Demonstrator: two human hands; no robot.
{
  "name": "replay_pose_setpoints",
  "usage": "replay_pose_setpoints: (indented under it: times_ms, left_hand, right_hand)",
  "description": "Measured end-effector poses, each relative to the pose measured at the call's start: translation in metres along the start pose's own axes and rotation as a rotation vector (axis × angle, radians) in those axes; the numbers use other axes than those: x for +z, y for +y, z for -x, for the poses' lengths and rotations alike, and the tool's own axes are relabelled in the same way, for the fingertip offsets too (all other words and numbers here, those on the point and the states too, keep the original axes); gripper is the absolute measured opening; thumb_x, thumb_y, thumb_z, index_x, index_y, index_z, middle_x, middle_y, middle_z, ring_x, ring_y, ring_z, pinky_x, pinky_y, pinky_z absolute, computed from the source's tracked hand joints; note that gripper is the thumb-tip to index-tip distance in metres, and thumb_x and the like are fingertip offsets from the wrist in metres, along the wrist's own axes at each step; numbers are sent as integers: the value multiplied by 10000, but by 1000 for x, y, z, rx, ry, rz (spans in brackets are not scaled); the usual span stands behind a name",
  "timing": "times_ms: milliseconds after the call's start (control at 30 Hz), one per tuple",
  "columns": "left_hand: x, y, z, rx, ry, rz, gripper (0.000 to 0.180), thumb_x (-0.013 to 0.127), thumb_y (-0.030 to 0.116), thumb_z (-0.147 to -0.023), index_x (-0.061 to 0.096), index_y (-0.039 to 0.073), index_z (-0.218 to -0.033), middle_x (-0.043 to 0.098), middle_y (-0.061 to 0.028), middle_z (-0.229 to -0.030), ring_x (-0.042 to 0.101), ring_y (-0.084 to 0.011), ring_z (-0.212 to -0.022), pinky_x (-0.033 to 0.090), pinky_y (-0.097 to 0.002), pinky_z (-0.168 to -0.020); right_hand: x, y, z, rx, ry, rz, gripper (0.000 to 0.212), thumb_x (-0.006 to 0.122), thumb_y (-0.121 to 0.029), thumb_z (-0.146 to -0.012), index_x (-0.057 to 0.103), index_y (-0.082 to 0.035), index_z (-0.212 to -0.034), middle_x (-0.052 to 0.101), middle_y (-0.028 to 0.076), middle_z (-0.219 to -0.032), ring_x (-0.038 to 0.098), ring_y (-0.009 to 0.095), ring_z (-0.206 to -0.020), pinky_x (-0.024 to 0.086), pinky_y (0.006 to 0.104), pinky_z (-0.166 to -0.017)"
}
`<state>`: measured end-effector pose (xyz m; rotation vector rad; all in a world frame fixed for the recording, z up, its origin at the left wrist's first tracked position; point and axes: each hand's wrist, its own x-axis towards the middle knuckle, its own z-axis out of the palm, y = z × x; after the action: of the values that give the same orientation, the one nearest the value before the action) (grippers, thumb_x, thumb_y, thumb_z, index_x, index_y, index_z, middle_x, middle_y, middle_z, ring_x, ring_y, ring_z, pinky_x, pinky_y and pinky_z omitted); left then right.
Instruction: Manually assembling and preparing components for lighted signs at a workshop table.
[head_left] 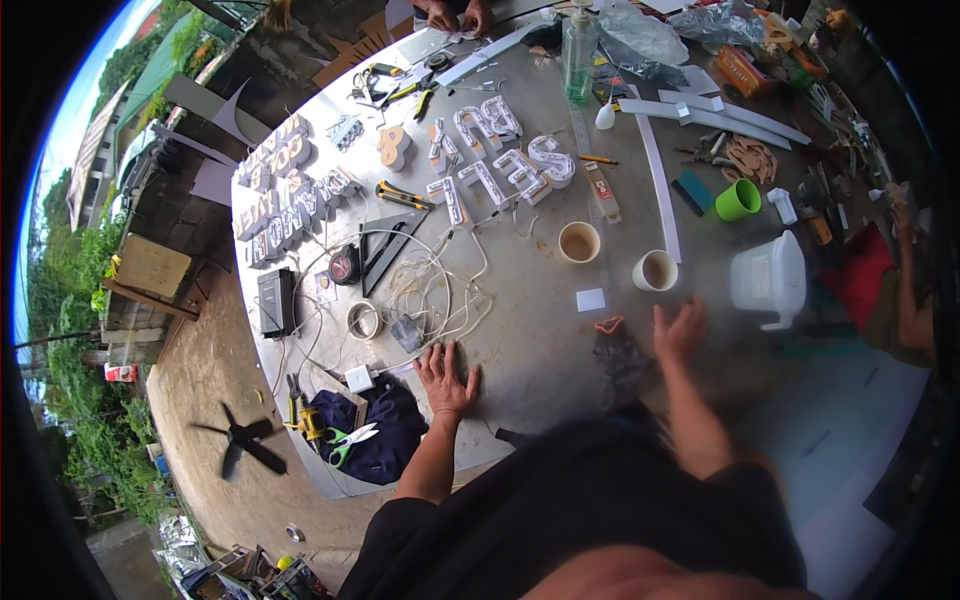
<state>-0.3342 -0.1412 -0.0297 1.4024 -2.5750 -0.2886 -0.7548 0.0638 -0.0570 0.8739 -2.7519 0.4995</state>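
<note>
My left hand [447, 383] lies flat on the metal table with its fingers spread and nothing in it. Beside it run loops of white cable [440, 262], with a white adapter block [359, 378] to the left. Over the table's near right part, my right hand [680, 332] has its fingers apart, also holding nothing. Just beyond its fingertips stands a white cup [655, 271] with brown liquid inside. A second cup [579, 243] is farther off to the left. Left of my right hand lie a small white card [591, 300] and a dark crumpled cloth [620, 362].
Several channel letters [500, 160] stand at the far middle and left. Green-handled scissors [350, 445] rest on dark blue cloth [390, 430]. A white tub [768, 278], a green cup [738, 201] and a glass bottle [579, 60] are rightward. Other people's hands [455, 15] show at the far edge.
</note>
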Motion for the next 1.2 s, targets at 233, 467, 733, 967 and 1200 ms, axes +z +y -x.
replay_pose_setpoints:
  times_ms: [233, 467, 733, 967, 1200]
  left_hand:
    - [3, -4, 0, -13, -16, 5, 784, 625, 557, -878, 428, 142, -1513, 382, -165, -1511, 262, -365, -1467, 77, -633, -1223]
    - [1, -2, -1, -16, -47, -20, 789, 617, 560, -883, 422, 134, -1518, 374, -172, -1516, 254, -370, -1467, 73, -637, -1222]
    - [3, -5, -1, -20, -72, -12, 793, 608, 568, -894, 407, 136, -1527, 373, -172, -1515, 251, -372, -1464, 63, -644, -1222]
    - [2, -5, -1, -23, -75, -4, 799, 612, 565, -894, 395, 134, -1531, 371, -167, -1516, 253, -372, -1460, 64, -646, -1221]
    - [2, -5, 0, -9, -50, 4, 793, 617, 566, -894, 406, 129, -1522, 379, -170, -1504, 261, -374, -1453, 72, -652, -1216]
  right_hand:
    - [-1, -2, -2, 2, -8, 12, 612, 678, -521, -903, 562, -17, -1231, 459, 200, -1463, 392, 377, -1422, 325, 536, -1140]
    - [1, 1, -2, -30, 3, 16, 623, 688, -515, -896, 560, -11, -1238, 460, 203, -1458, 391, 393, -1419, 331, 549, -1134]
    - [-1, 1, -1, -35, -24, 16, 629, 688, -510, -898, 553, -6, -1250, 440, 205, -1476, 389, 404, -1419, 334, 548, -1133]
    - [-1, 2, -1, -29, -40, 53, 626, 688, -505, -900, 553, -7, -1254, 441, 204, -1477, 386, 406, -1423, 333, 538, -1135]
    - [0, 2, -1, -17, -46, 31, 635, 680, -519, -901, 552, -8, -1256, 444, 205, -1476, 386, 399, -1424, 318, 534, -1141]
